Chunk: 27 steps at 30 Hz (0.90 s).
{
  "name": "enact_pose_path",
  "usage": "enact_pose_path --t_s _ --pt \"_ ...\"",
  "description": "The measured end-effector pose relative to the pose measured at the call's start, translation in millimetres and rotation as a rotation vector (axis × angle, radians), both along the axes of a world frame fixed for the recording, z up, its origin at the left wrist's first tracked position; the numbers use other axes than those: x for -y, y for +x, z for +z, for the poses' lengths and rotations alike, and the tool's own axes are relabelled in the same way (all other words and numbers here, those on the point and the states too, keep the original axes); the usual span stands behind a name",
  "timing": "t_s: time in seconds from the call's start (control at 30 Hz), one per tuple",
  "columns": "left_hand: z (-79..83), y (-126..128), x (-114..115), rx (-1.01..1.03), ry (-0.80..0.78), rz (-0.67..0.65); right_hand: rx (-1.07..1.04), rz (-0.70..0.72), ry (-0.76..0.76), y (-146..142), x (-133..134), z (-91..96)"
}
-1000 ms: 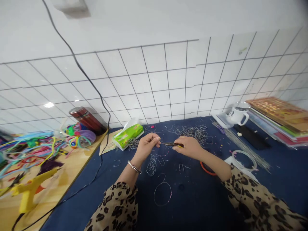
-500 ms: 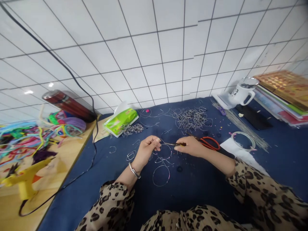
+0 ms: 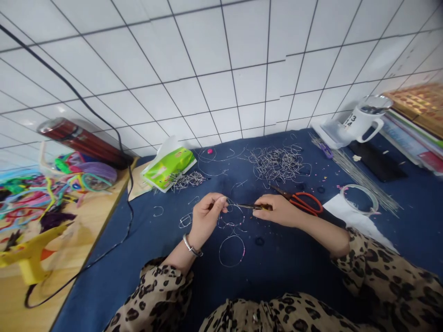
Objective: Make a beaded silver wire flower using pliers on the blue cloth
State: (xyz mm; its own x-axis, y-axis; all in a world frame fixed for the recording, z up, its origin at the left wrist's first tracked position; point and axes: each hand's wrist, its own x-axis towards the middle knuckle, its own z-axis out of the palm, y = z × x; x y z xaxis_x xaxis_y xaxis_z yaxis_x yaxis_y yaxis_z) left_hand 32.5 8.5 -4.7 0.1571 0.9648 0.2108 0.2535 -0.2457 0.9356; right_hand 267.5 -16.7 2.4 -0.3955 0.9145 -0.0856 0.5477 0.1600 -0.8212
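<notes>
Pinched between the thumb and fingers of my left hand (image 3: 210,213) is a thin wire ring (image 3: 243,213) with small pink beads. My right hand (image 3: 277,210) is closed around a pair of pliers (image 3: 246,206), whose narrow dark jaws point left and meet the top of that ring. Whether the jaws grip the wire is too small to tell. Just below on the blue cloth lies a second wire ring (image 3: 232,251) with pink beads on its right side. Bent wire bits lie left of my left hand.
A heap of bent wires (image 3: 278,162) lies behind my right hand, near red-handled scissors (image 3: 304,203). A tissue pack (image 3: 169,169) sits back left, a mug (image 3: 368,121) back right. A black cord (image 3: 128,230) runs down the left side past a yellow glue gun (image 3: 29,256).
The camera view has shifted slightly. The pliers' jaws now lie more level at the top of the held ring; both hands keep their hold.
</notes>
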Motion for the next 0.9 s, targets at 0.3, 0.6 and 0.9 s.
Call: enact_pose_path --t_s 0.3,0.6,0.9 --pt "7.0 -5 11 -0.164 0.389 -0.015 0.212 -0.040 0.480 -6 15 11.5" --pt "6.1 -5 12 -0.183 0.510 -0.069 0.272 -0.033 0.554 -8 19 14.1" --pt "5.2 -5 13 -0.176 0.495 -0.079 0.289 -0.023 0.535 -6 19 14.2"
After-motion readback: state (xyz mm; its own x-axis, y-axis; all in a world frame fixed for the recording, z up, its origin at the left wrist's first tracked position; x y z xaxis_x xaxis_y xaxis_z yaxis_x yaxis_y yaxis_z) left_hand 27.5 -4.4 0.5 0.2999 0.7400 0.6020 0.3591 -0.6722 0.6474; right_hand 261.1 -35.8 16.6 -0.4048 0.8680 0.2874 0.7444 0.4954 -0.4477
